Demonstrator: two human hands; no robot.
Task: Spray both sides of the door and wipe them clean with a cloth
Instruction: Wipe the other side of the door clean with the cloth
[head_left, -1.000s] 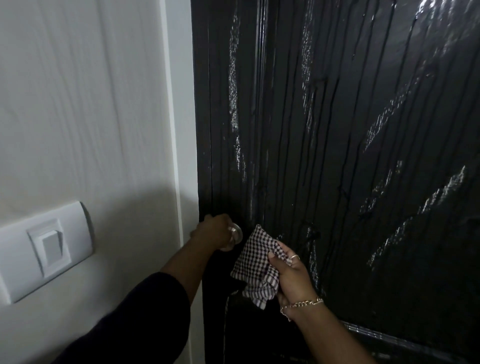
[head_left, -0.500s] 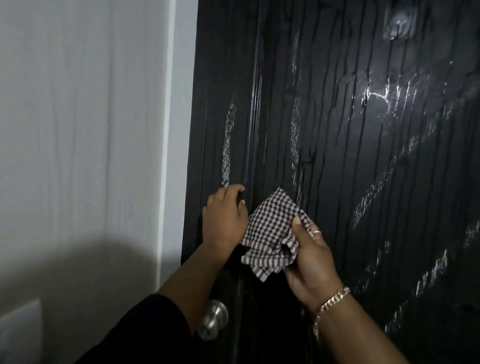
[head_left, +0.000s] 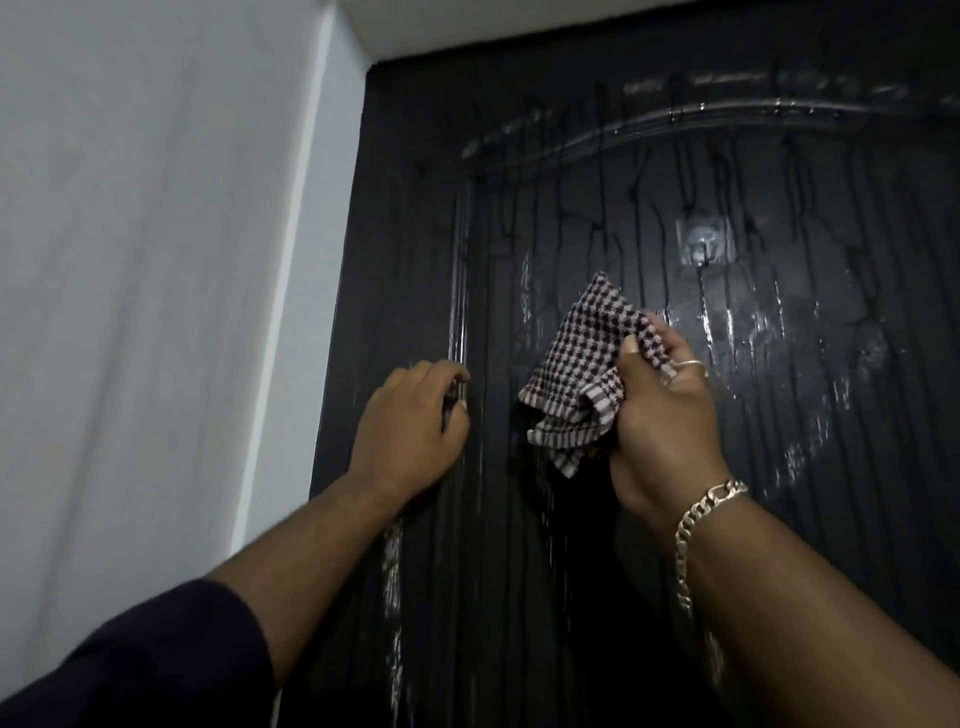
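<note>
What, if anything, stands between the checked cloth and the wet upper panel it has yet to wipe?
Only a small stick-on hook, up and right of the checked cloth gripped by the right hand. The left hand rests on the door to the cloth's left, outside that path.

One head-worn view, close to the wet black door (head_left: 623, 571), tilted upward to its top edge, the white wall (head_left: 156, 260) at left.
</note>
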